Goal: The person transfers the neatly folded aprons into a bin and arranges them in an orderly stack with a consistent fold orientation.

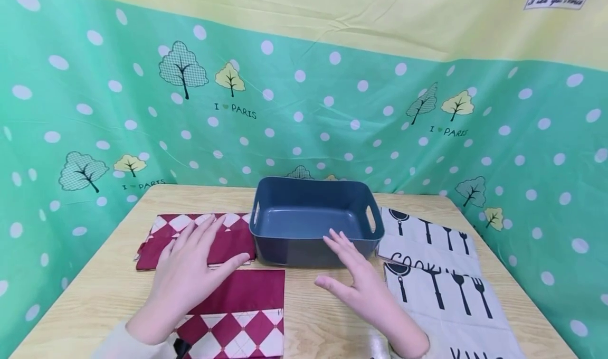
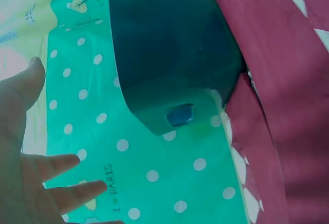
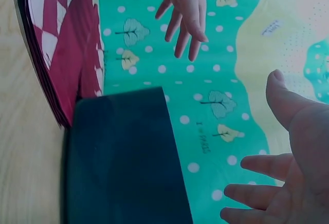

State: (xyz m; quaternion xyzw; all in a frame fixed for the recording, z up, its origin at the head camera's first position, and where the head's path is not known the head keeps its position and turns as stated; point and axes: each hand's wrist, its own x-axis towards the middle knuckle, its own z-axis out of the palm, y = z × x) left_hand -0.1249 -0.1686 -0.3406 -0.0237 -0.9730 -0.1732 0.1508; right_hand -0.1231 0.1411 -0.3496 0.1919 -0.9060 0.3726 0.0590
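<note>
Both hands hover over the table with fingers extended and nothing in them. My left hand [image 1: 190, 266] overlaps two folded red-and-white checked cloths in the head view, the far cloth [image 1: 233, 247] and the near cloth [image 1: 247, 290]. My right hand [image 1: 363, 282] is in front of the dark blue bin [image 1: 304, 251], its fingertips overlapping the front rim. The bin has a cut-out handle at each end, and its inside shows bare. In the left wrist view, the left hand's fingers [image 2: 61, 167] are spread beside the bin. The right wrist view shows both hands apart from it.
Right of the bin lie two folded white cloths with black utensil prints, the far one [image 1: 439, 243] and the near one [image 1: 456, 317]. The wooden table [image 1: 318, 317] meets a green polka-dot curtain [image 1: 328, 132] at the back and sides.
</note>
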